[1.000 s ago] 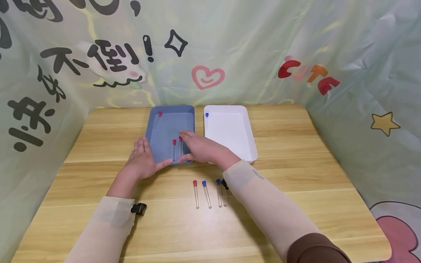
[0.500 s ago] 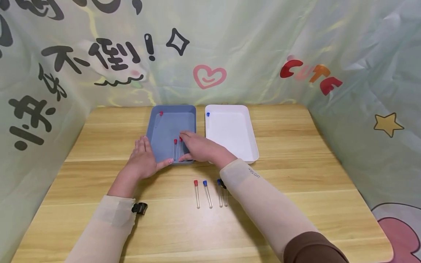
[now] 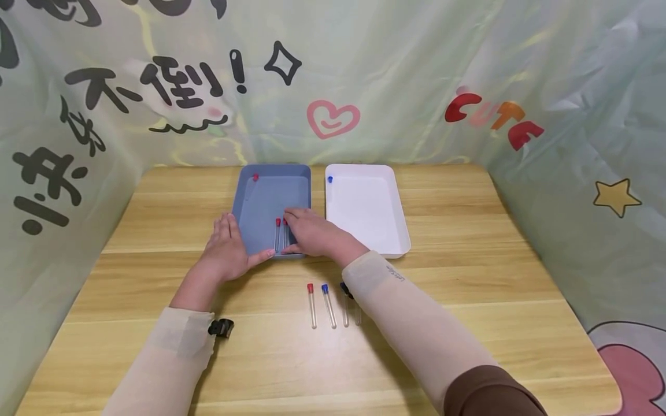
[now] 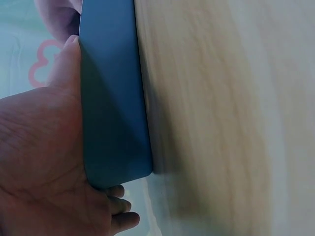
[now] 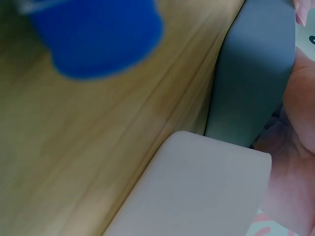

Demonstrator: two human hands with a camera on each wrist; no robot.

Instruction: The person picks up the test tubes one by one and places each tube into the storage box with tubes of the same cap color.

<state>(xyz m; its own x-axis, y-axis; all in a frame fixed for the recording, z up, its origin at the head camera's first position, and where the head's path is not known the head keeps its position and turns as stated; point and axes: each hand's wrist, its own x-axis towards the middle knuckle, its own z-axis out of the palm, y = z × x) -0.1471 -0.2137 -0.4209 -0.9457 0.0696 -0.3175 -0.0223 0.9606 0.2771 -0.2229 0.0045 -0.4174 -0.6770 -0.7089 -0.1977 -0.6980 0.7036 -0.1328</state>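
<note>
My left hand (image 3: 226, 254) lies at the near left corner of the blue-grey tray (image 3: 260, 199), its fingers along the outer side and its thumb on the front rim. In the left wrist view, the palm sits against the tray wall (image 4: 115, 108). Inside the tray, my right hand (image 3: 316, 234) holds a red-capped test tube (image 3: 285, 236) between fingertips at the cap and thumb near the lower end. Close to its left stands another red-capped test tube (image 3: 277, 236), lined up with it. The right palm (image 5: 295, 162) hides part of the tray's front right corner.
A white tray (image 3: 364, 211) with a small blue cap-like piece (image 3: 330, 179) is on the right. A small red piece (image 3: 255, 177) is at the blue-grey tray's back. Several tubes lie in front, including a red-capped tube (image 3: 311, 306) and a blue-capped tube (image 3: 329, 306); the right sleeve partly covers others.
The right hand has shifted the held tube slightly left, narrowing the gap to the other red-capped tube. My left hand stays at the tray; the right forearm has drifted slightly left.
</note>
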